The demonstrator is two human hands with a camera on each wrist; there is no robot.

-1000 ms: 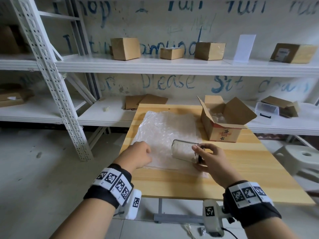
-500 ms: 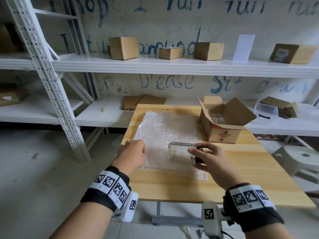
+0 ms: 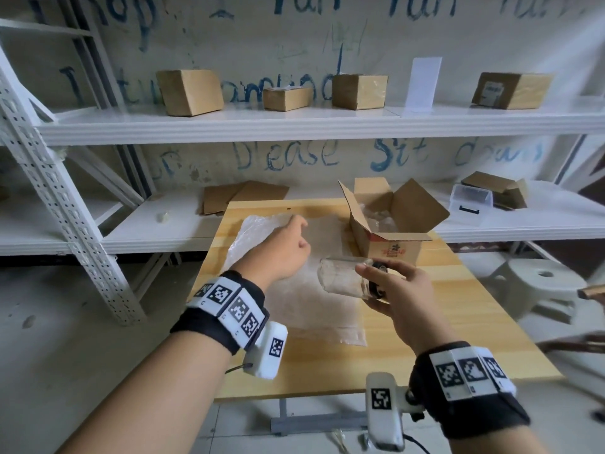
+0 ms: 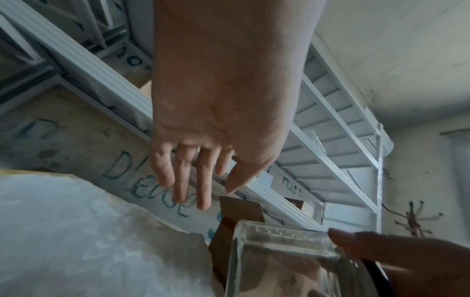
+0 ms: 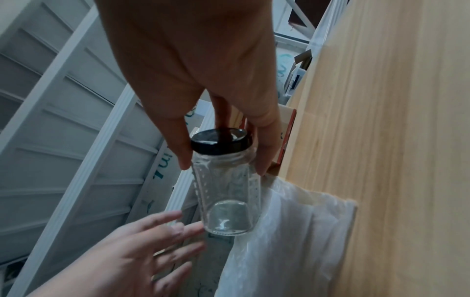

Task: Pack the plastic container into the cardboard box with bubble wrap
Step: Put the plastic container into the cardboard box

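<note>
My right hand (image 3: 389,290) grips a clear container with a black lid (image 3: 343,276) near its lid end, holding it sideways just above the bubble wrap (image 3: 294,290). The right wrist view shows thumb and fingers curled round the container (image 5: 226,193) at the neck. The bubble wrap sheet lies flat on the wooden table (image 3: 458,322). My left hand (image 3: 281,250) hovers over the sheet with straight, spread fingers (image 4: 183,180) and holds nothing. The open cardboard box (image 3: 389,224) stands at the table's far right, with clear wrap inside it.
White metal shelving (image 3: 294,126) runs behind the table, carrying several closed cardboard boxes, flat cardboard pieces (image 3: 242,194) and a clear plastic bin (image 3: 471,201). A white stool (image 3: 543,283) stands right of the table. The floor lies left of the table.
My left hand lifted off the near left part of the bubble wrap, opened from a fist and moved forward over the sheet. The right hand keeps the container above the sheet.
</note>
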